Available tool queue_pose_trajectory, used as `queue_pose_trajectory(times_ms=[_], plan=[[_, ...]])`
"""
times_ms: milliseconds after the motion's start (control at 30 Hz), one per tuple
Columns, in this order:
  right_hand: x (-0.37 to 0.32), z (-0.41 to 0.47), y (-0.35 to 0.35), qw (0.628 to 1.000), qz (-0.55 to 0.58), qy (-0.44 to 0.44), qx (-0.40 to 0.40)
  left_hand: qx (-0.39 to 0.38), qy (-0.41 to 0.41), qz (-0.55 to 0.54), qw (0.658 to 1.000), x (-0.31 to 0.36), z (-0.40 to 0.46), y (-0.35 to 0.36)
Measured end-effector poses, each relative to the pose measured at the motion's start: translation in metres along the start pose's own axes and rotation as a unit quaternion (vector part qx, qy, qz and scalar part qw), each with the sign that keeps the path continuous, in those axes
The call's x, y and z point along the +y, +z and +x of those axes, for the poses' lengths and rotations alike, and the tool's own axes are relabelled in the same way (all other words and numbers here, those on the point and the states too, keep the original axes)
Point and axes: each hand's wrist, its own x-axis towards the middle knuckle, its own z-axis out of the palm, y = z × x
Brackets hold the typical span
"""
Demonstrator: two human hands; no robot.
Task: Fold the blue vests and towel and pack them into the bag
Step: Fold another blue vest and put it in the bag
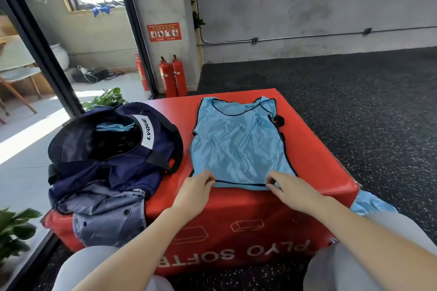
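We are pinching the near hem of the vest, which is lying flat on the red box beside the open bag, with the left hand at one corner and the right hand at the other. We are advising a level lift, carrying the hem toward the neckline with edges aligned.

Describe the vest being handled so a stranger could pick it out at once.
Find the red box in the middle of the room. The vest lies spread flat on its top, right of the navy bag, both hands pinching its near hem. Unlike the blue cloth inside the bag, it is unfolded, with black-trimmed neck and armholes.
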Motion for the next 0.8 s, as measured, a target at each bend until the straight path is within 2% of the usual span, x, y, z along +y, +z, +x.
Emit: queue_pose_trajectory(times_ms=[167,267,400,567,667,733,800], plan=[[0.014,0.017,-0.008,0.999,0.023,0.028,-0.011,0.019,0.041,-0.004,0.999,0.001,0.030,-0.017],[0.028,0.032,-0.026,0.996,0.047,0.068,0.039,-0.003,0.049,0.050,0.998,-0.002,0.054,-0.032],[0.039,0.066,-0.072,0.981,0.108,0.112,0.114,-0.020,0.007,0.145,0.989,-0.007,0.094,-0.061],[0.048,0.127,-0.132,0.967,0.143,0.132,0.162,0.024,-0.038,0.166,0.985,0.004,0.170,-0.104],[0.051,0.164,-0.165,0.962,0.086,0.122,0.229,0.069,-0.039,0.113,0.991,0.017,0.222,-0.131],[0.050,0.178,-0.178,0.944,0.101,0.108,0.294,0.123,-0.041,0.039,0.991,0.027,0.243,-0.143],[0.048,0.180,-0.176,0.929,0.123,0.085,0.340,0.169,-0.020,0.017,0.985,0.033,0.246,-0.145]])
